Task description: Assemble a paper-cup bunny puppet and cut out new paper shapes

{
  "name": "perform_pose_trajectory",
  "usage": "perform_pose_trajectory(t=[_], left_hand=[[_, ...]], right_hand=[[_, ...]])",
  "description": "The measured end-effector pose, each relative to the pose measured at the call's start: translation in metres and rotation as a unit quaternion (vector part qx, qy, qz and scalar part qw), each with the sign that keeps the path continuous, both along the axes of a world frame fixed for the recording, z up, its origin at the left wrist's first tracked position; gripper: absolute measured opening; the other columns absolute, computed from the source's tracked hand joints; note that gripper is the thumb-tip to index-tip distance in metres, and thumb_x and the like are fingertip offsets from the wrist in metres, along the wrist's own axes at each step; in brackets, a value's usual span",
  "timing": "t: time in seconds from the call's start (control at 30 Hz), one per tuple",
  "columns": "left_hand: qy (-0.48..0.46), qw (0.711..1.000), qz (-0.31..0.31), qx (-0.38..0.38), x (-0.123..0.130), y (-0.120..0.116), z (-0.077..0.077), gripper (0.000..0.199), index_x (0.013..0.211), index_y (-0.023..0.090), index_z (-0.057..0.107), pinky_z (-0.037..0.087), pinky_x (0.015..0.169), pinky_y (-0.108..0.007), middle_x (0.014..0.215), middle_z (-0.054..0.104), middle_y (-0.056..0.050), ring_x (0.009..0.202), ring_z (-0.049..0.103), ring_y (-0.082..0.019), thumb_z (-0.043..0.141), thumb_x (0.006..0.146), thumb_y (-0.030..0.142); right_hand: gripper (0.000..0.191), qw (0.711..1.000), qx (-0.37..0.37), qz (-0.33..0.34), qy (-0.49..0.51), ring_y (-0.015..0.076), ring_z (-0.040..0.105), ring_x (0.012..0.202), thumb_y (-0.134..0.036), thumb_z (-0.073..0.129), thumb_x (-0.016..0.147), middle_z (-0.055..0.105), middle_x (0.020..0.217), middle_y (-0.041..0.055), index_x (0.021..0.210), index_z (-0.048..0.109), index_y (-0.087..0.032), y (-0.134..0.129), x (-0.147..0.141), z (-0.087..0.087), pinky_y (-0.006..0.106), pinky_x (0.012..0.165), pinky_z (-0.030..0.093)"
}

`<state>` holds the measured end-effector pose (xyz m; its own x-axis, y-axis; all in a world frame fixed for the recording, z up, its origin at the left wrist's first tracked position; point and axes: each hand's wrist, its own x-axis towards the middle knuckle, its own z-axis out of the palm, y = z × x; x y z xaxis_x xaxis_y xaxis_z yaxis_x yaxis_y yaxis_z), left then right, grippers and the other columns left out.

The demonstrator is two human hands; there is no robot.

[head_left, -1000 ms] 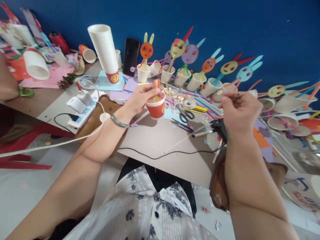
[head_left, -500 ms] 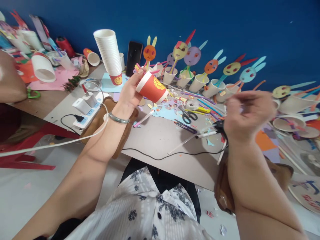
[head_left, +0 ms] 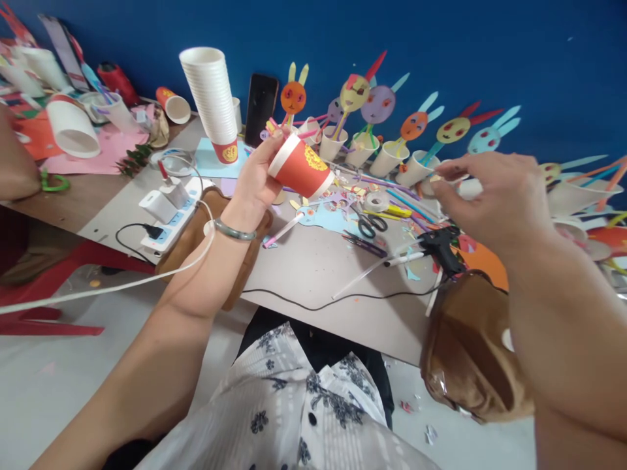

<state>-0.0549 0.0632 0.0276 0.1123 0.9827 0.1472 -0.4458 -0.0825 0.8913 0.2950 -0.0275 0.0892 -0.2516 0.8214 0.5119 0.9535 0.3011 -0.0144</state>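
Observation:
My left hand (head_left: 264, 179) is closed around a red paper cup (head_left: 304, 168) with a yellow print. The cup lies tilted on its side in the air, its white rim toward my palm. Pink and yellow strips (head_left: 274, 128) show by my fingertips, and I cannot tell whether they sit in the cup. On the right, my right hand (head_left: 494, 196) hovers over the table with thumb and forefinger apart, holding nothing visible. Behind it stand white cups with paper rabbit heads, among them a light blue rabbit (head_left: 490, 138). Below it lies a black glue gun (head_left: 443, 250).
A tall stack of paper cups (head_left: 208, 98) and a phone (head_left: 261, 108) stand near the blue wall. Scissors (head_left: 369, 225), tape (head_left: 376, 201) and paper scraps litter the table. A power strip (head_left: 176, 228) sits left; a brown bag (head_left: 475, 346) hangs at the right edge.
My right hand has moved up and to the right, its fingers spreading from a blurred, curled shape. The glue gun and brown bag are more exposed. My left hand keeps the cup nearly still.

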Motion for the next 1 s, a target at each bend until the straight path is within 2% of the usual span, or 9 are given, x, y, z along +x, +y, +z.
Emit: perform_pose_trajectory(t=[0.13,0.23,0.43,0.57,0.67,0.8,0.9,1.0], left_hand=[[-0.032,0.999,-0.010,-0.024,0.005,-0.009,0.007,0.021,0.106,0.024,0.068,0.058,0.108,-0.042,0.104,0.079,0.000,0.129,0.069,-0.024,0.059,0.101,0.042],[-0.028,0.999,-0.024,-0.024,0.005,-0.009,0.005,0.024,0.105,0.026,0.071,0.060,0.107,-0.040,0.105,0.080,-0.001,0.129,0.069,-0.025,0.068,0.096,0.049],[-0.016,0.996,-0.081,-0.032,0.005,-0.006,-0.005,0.030,0.101,0.025,0.069,0.054,0.113,-0.044,0.112,0.080,-0.001,0.133,0.066,-0.029,0.076,0.088,0.051],[-0.015,0.996,-0.084,-0.025,0.009,-0.008,-0.005,0.034,0.101,0.029,0.070,0.050,0.118,-0.046,0.110,0.082,0.002,0.143,0.058,-0.032,0.082,0.080,0.052],[-0.017,0.997,-0.064,-0.029,0.008,-0.012,0.001,0.030,0.100,0.031,0.070,0.049,0.121,-0.048,0.108,0.081,0.003,0.146,0.055,-0.031,0.080,0.081,0.052],[-0.071,0.997,-0.009,-0.038,-0.001,-0.010,0.009,0.015,0.103,0.025,0.067,0.050,0.120,-0.046,0.101,0.076,0.002,0.144,0.057,-0.023,0.065,0.099,0.039],[-0.116,0.993,0.024,-0.026,-0.007,-0.002,0.009,0.004,0.101,0.028,0.064,0.046,0.123,-0.041,0.099,0.077,0.008,0.143,0.053,-0.018,0.062,0.104,0.030],[-0.127,0.988,0.071,-0.043,-0.006,0.002,0.010,0.013,0.093,0.030,0.063,0.047,0.121,-0.034,0.091,0.077,0.009,0.138,0.054,-0.015,0.060,0.105,0.027]], right_hand=[[0.022,0.999,0.006,-0.009,-0.035,0.0281,0.077,0.103,-0.039,0.065,0.092,0.082,0.101,0.0124,0.102,0.075,-0.022,-0.020,0.005,0.014,0.050,0.107,0.048],[0.021,0.998,0.012,-0.051,-0.032,0.0265,0.076,0.102,-0.041,0.065,0.093,0.082,0.099,0.0117,0.100,0.076,-0.023,-0.033,0.016,0.016,0.048,0.106,0.049],[0.010,0.992,-0.037,-0.123,-0.002,0.0257,0.073,0.083,-0.032,0.072,0.081,0.081,0.088,0.0124,0.087,0.074,-0.024,-0.051,0.056,-0.005,0.043,0.087,0.051],[0.010,0.983,-0.076,-0.168,-0.015,0.0284,0.071,0.084,-0.031,0.073,0.077,0.079,0.083,0.0129,0.084,0.073,-0.024,-0.067,0.083,-0.023,0.047,0.093,0.047],[0.011,0.978,-0.067,-0.194,-0.018,0.0319,0.070,0.088,-0.035,0.070,0.077,0.076,0.081,0.0137,0.081,0.071,-0.025,-0.083,0.102,-0.034,0.049,0.091,0.047],[0.008,0.975,-0.064,-0.211,-0.007,0.0323,0.070,0.087,-0.034,0.072,0.074,0.076,0.080,0.0114,0.076,0.068,-0.027,-0.101,0.117,-0.046,0.050,0.088,0.048],[0.007,0.977,-0.121,-0.175,-0.005,0.0318,0.071,0.085,-0.033,0.072,0.076,0.079,0.085,0.0120,0.080,0.070,-0.027,-0.108,0.114,-0.055,0.049,0.088,0.049],[0.009,0.977,-0.169,-0.131,-0.027,0.0327,0.073,0.087,-0.033,0.069,0.082,0.081,0.091,0.0129,0.086,0.072,-0.026,-0.107,0.098,-0.065,0.049,0.090,0.048]])
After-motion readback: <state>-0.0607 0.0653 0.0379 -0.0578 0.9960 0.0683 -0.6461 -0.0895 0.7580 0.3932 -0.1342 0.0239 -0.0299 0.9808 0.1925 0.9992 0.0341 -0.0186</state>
